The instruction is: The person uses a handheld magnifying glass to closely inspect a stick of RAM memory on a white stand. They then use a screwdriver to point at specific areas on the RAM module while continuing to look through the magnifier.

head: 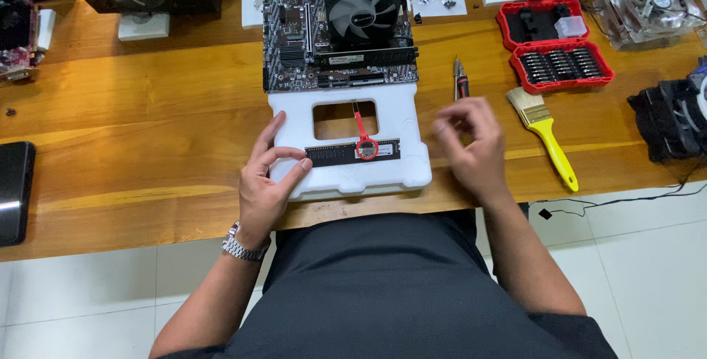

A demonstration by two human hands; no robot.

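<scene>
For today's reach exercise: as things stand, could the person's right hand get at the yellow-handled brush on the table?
Probably yes. The right hand hovers empty just left of the brush, which lies flat on the bare wooden table with nothing between them.

My left hand [266,175] lies low and flat, palm down, fingers spread and reaching forward, thumb angled inward toward my index fingertip, with nothing pinched between them. My right hand [471,149] hangs raised off to the other side, fingers loosely curled toward the thumb around nothing, slightly blurred. Both forearms come bare from my body, the left wrist straight, the right bent slightly inward.
</scene>
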